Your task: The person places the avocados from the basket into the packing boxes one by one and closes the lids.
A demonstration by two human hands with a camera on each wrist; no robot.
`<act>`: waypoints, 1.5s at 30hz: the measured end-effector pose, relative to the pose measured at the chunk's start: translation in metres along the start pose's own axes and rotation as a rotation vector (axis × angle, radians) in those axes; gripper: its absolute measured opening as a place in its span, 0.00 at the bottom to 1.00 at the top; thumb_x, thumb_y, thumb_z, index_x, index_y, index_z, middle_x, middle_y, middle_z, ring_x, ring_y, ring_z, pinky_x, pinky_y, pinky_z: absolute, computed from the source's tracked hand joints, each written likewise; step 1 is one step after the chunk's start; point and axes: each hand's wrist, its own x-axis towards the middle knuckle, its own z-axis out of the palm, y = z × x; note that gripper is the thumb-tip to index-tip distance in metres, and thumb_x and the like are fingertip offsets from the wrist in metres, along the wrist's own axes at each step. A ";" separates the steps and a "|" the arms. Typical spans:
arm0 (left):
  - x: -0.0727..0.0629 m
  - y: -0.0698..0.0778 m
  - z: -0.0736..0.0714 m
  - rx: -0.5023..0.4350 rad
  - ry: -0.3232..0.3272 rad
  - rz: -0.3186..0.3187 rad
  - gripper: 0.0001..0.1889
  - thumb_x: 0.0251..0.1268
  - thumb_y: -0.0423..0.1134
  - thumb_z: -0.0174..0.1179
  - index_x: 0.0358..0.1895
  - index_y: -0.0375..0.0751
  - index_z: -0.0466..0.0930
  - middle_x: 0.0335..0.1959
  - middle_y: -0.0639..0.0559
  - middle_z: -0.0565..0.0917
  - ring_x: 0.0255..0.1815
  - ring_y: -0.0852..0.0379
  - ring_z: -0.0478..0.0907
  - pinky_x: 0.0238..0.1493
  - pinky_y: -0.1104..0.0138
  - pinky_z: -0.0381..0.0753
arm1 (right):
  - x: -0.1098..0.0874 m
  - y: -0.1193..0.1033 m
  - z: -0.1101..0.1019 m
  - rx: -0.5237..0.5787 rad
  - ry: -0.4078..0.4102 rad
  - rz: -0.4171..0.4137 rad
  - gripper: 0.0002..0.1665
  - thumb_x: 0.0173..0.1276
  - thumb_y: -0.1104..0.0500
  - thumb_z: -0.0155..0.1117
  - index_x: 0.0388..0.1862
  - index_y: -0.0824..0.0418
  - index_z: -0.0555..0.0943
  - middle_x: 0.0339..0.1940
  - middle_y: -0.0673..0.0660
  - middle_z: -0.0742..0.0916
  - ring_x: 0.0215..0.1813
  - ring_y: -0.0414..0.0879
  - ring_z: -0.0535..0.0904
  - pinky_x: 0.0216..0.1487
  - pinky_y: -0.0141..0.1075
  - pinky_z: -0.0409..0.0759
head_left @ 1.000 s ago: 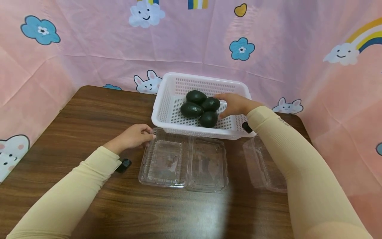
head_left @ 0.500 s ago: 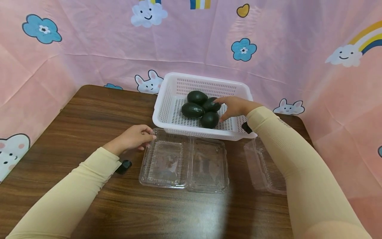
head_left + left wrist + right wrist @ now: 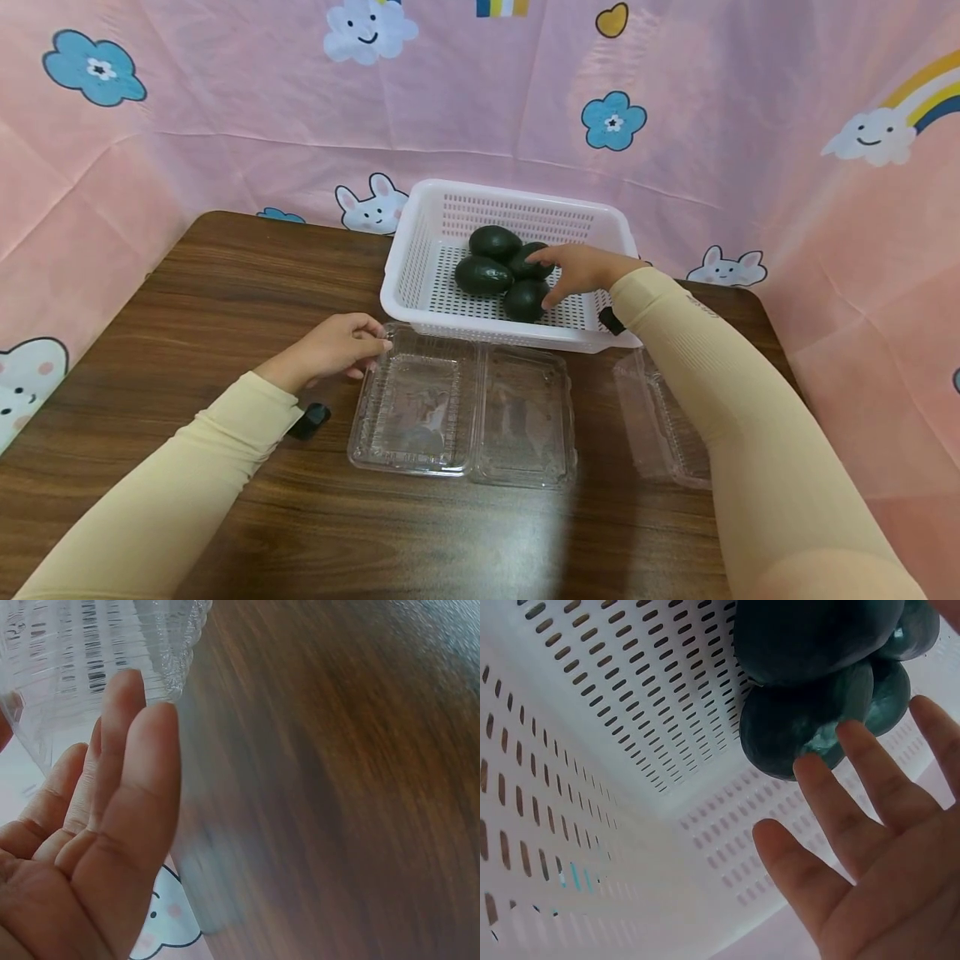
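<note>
Several dark green avocados [image 3: 482,276] lie bunched in a white perforated plastic basket [image 3: 411,242]. My right hand [image 3: 581,271] reaches in from the right, thumb and fingers spread around the right side of the bunch. In the right wrist view its fingertips overlap a glossy avocado [image 3: 780,731], the fingers nearly straight. An unfolded clear plastic clamshell box [image 3: 525,417] sits on the table in front of the basket. My left hand [image 3: 337,346] is at the box's back left corner. Its fingers are extended in the left wrist view, fingertips right at the crimped clear rim [image 3: 180,682].
Another clear plastic box [image 3: 648,417] stands at the right, partly hidden by my right forearm. Brown wood-grain table [image 3: 247,267] lies beneath everything. A pink printed cloth [image 3: 480,100] hangs behind the table and along its sides.
My right hand has moved slightly left, its fingers now further over the rightmost avocados. My left hand and the clamshell box have stayed in place.
</note>
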 end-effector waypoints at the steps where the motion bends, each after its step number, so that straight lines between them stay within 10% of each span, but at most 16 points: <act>1: 0.000 0.000 0.000 -0.001 0.000 0.001 0.21 0.72 0.42 0.55 0.58 0.28 0.69 0.40 0.42 0.83 0.36 0.56 0.79 0.36 0.62 0.82 | 0.001 0.000 0.000 0.001 -0.003 0.002 0.50 0.57 0.57 0.74 0.75 0.57 0.60 0.73 0.66 0.65 0.74 0.60 0.58 0.70 0.56 0.60; 45: 0.001 -0.004 0.002 -0.060 -0.011 -0.003 0.20 0.72 0.38 0.53 0.59 0.25 0.67 0.50 0.34 0.80 0.36 0.55 0.81 0.34 0.62 0.84 | 0.019 0.000 0.013 -0.067 -0.088 0.047 0.45 0.59 0.55 0.73 0.74 0.51 0.64 0.76 0.60 0.63 0.75 0.59 0.56 0.67 0.55 0.65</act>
